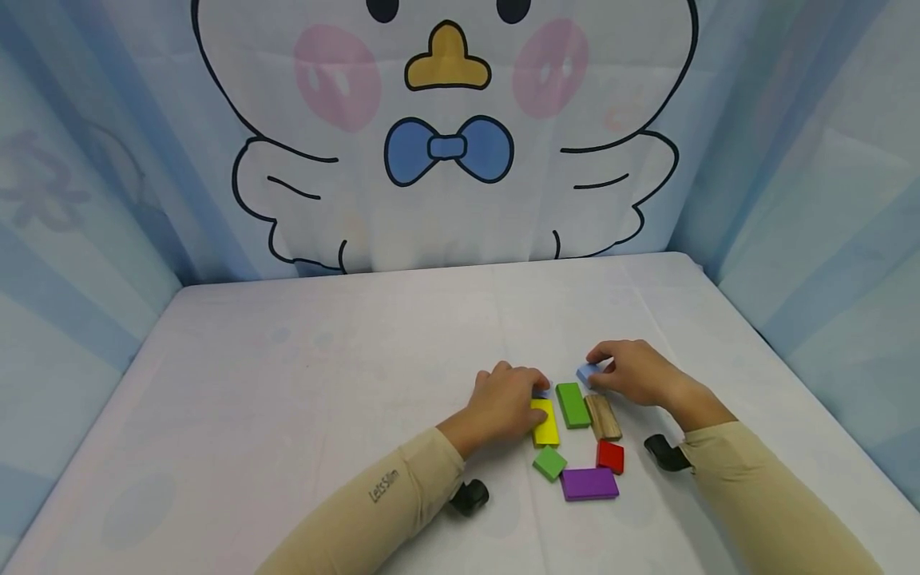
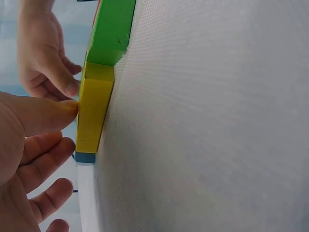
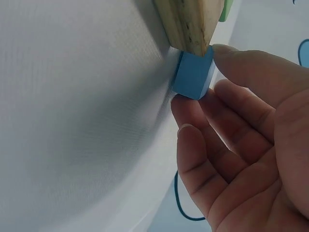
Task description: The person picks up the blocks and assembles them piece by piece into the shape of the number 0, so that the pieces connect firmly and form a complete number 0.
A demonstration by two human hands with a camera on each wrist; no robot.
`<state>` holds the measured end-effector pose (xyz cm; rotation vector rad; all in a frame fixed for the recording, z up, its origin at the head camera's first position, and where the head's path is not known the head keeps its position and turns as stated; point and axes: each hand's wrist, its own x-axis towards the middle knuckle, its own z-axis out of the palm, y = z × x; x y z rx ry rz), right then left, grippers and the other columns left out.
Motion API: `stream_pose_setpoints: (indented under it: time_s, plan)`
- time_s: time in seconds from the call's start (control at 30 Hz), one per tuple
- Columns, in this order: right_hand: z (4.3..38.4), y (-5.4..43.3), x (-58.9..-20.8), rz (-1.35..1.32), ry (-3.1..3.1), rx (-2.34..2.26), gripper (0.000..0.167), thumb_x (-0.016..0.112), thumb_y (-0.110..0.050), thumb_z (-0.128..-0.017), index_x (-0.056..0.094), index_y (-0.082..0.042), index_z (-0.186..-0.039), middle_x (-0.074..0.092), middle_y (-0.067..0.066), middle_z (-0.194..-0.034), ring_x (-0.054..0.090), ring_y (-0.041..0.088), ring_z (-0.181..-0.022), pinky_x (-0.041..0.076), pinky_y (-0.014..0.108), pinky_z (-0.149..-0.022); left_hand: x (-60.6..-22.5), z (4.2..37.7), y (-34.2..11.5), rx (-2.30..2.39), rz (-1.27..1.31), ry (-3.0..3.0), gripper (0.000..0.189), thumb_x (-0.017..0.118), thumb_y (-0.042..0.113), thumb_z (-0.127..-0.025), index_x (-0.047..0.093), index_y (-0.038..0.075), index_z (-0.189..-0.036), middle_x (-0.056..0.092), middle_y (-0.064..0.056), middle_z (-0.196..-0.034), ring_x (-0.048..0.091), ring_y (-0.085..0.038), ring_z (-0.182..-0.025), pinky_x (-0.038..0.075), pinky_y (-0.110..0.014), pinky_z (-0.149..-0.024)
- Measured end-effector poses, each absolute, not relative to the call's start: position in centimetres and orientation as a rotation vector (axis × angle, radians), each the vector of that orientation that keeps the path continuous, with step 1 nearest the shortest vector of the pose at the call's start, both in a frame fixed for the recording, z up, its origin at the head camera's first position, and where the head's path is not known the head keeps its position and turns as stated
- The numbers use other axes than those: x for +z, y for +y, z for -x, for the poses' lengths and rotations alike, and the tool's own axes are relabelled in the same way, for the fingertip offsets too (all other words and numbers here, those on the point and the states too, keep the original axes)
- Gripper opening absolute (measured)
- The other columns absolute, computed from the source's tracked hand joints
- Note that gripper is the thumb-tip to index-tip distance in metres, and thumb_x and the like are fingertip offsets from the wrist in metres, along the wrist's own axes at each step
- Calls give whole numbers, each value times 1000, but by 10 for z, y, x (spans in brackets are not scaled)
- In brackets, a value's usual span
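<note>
My left hand (image 1: 503, 402) is at the left of a group of small blocks. Its thumb rests on the yellow block (image 1: 546, 427), and its fingertips bend over the far end, where a light blue block (image 2: 85, 157) abuts the yellow one, mostly hidden by the fingers in the head view. On the far right, my right hand (image 1: 640, 374) pinches another light blue block (image 3: 194, 75) between thumb and fingertips. This block sits right at the far end of a wood-grain block (image 1: 603, 417). Between the hands lies a longer green block (image 1: 573, 406).
Nearer me on the white tabletop (image 1: 287, 399) lie a small green block (image 1: 549, 463), a red block (image 1: 610, 457) and a purple block (image 1: 589, 485), forming the near side of a rough ring. Black wrist mounts (image 1: 470, 497) hang below the sleeves. A printed cloth (image 1: 446, 216) rises behind the table.
</note>
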<state>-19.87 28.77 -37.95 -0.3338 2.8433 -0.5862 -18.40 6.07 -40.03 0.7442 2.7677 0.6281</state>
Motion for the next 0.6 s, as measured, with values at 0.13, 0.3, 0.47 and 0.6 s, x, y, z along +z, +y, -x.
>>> stream_pose_setpoints:
  time_s: [0.13,0.3,0.47,0.6]
  plan:
    - [198,290,-380,326,2842,-583,35,72,-17,-92,65,2,-120,68,16,-112,65,30,-97,54,45,-85,-401,184,62,624,-739,2774,36,74,32,-92,68,22,-126,67,12,-116,50,-16,-104,37,-36,-85]
    - [197,290,-380,316,2831,-580,35,73,-17,-92,65,1,-120,68,15,-109,65,27,-94,55,44,-84,-402,184,62,614,-742,2779,35,74,31,-92,68,21,-126,67,11,-116,50,-16,-104,37,-36,-85]
    - [196,289,-381,312,2817,-580,34,73,-16,-92,65,1,-120,68,14,-108,65,26,-93,55,43,-85,-401,184,61,620,-743,2777,35,74,31,-92,68,22,-126,67,12,-116,50,-16,-104,37,-36,-85]
    - [195,289,-382,314,2813,-584,34,72,-16,-92,65,1,-120,68,13,-108,65,25,-93,55,44,-85,-401,184,61,621,-737,2776,36,74,32,-92,68,23,-126,66,13,-117,49,-15,-104,36,-35,-85]
